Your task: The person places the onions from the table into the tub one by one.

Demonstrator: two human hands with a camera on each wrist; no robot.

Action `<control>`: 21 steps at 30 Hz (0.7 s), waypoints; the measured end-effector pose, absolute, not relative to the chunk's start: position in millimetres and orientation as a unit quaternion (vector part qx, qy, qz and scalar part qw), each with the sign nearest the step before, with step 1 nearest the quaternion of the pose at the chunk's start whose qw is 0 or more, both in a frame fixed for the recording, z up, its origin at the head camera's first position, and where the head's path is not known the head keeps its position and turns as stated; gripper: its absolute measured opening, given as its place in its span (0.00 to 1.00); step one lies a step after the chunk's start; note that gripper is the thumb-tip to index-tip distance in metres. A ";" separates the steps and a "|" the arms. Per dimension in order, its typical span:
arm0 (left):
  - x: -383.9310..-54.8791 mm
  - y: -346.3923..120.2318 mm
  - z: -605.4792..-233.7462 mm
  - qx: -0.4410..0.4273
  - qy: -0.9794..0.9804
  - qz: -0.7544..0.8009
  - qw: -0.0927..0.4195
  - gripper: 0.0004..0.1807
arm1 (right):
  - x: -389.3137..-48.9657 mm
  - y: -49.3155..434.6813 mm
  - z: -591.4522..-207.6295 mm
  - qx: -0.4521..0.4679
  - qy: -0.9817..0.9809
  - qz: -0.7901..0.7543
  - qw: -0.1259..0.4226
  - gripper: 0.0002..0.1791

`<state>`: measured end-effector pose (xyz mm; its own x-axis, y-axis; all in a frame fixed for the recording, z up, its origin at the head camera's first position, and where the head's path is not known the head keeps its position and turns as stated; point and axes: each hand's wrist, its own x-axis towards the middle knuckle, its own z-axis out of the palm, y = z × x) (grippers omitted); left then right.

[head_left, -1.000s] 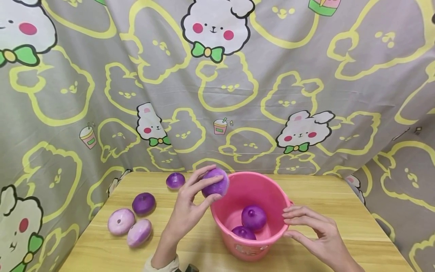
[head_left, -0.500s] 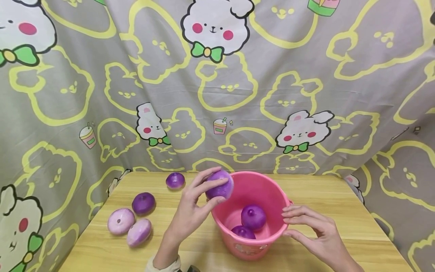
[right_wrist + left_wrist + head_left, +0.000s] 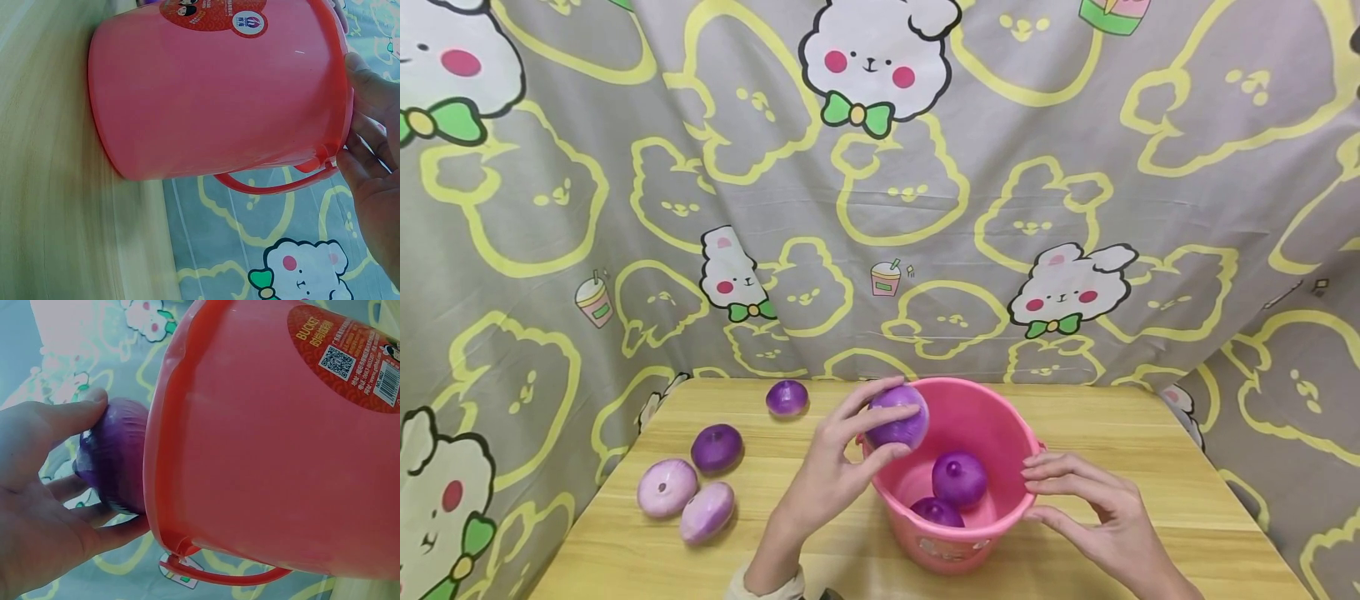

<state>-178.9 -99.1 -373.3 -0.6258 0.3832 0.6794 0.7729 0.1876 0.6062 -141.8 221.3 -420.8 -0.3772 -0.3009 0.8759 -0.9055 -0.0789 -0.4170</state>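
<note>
In the head view, my left hand point(image 3: 835, 467) holds a purple onion point(image 3: 898, 421) between thumb and fingers, over the left rim of a pink bucket point(image 3: 940, 558). The left wrist view shows this onion point(image 3: 119, 456) just beyond the bucket's rim point(image 3: 164, 437), partly hidden by it. Two darker purple onions lie inside, one fully visible onion point(image 3: 959, 480) and a second onion point(image 3: 937, 512) half hidden by the near wall. At the bucket's right rim, my right hand point(image 3: 1093, 508) touches the edge with fairly straight fingers and thumb point(image 3: 365, 75).
On the left of the wooden table point(image 3: 820, 550) lie a dark purple onion point(image 3: 717, 448), a pale onion point(image 3: 667, 488) and a tilted pale onion point(image 3: 707, 513). Another purple onion point(image 3: 787, 399) sits near the back edge. A patterned curtain point(image 3: 880, 208) hangs behind.
My left hand has moved right and slightly down with its onion, further over the bucket's opening. The right hand and the bucket stay in place.
</note>
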 end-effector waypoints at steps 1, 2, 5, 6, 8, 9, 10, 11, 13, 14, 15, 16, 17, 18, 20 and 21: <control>-179.1 -98.9 -373.7 -0.391 -0.747 -0.504 0.189 0.21 | -141.9 221.2 -420.9 0.486 -0.621 0.551 0.274 0.18; -179.3 -98.6 -374.0 -0.394 -0.747 -0.502 0.185 0.21 | -142.0 221.2 -420.9 0.486 -0.621 0.551 0.274 0.18; -179.8 -97.9 -374.8 -0.401 -0.749 -0.497 0.176 0.21 | -142.2 221.2 -421.1 0.486 -0.620 0.551 0.274 0.18; -180.0 -97.8 -375.0 -0.401 -0.750 -0.497 0.174 0.21 | -142.2 221.1 -421.1 0.486 -0.620 0.551 0.275 0.18; -180.1 -97.5 -375.2 -0.402 -0.750 -0.497 0.170 0.21 | -142.1 221.1 -421.0 0.487 -0.619 0.551 0.275 0.18; -180.2 -97.2 -375.2 -0.402 -0.750 -0.497 0.168 0.21 | -142.0 221.1 -420.9 0.487 -0.619 0.550 0.276 0.18; -180.1 -97.0 -375.3 -0.402 -0.750 -0.498 0.167 0.21 | -141.9 221.1 -420.7 0.488 -0.619 0.550 0.276 0.18; -180.3 -96.8 -375.3 -0.402 -0.750 -0.498 0.166 0.22 | -141.8 220.9 -420.6 0.488 -0.618 0.550 0.276 0.18; -180.6 -96.5 -375.7 -0.403 -0.750 -0.498 0.165 0.22 | -141.6 221.1 -420.3 0.487 -0.619 0.551 0.276 0.18; -180.8 -96.3 -376.0 -0.404 -0.750 -0.497 0.166 0.22 | -141.6 220.8 -420.1 0.488 -0.619 0.551 0.275 0.18; -181.0 -96.2 -376.4 -0.404 -0.751 -0.495 0.167 0.22 | -141.5 220.9 -420.0 0.487 -0.620 0.551 0.275 0.18; -181.3 -96.1 -376.8 -0.405 -0.752 -0.493 0.167 0.22 | -141.3 220.9 -419.8 0.486 -0.620 0.551 0.274 0.18; -181.5 -96.0 -377.1 -0.406 -0.752 -0.491 0.168 0.22 | -141.2 220.9 -419.7 0.485 -0.621 0.551 0.274 0.18; -181.8 -96.0 -377.6 -0.408 -0.752 -0.490 0.169 0.23 | -141.1 221.0 -419.5 0.484 -0.622 0.551 0.273 0.19; -182.4 -95.9 -378.2 -0.410 -0.751 -0.489 0.170 0.23 | -140.9 220.9 -419.4 0.483 -0.623 0.552 0.272 0.19; -182.6 -95.9 -378.5 -0.412 -0.750 -0.490 0.169 0.23 | -140.8 221.1 -419.4 0.481 -0.624 0.552 0.272 0.19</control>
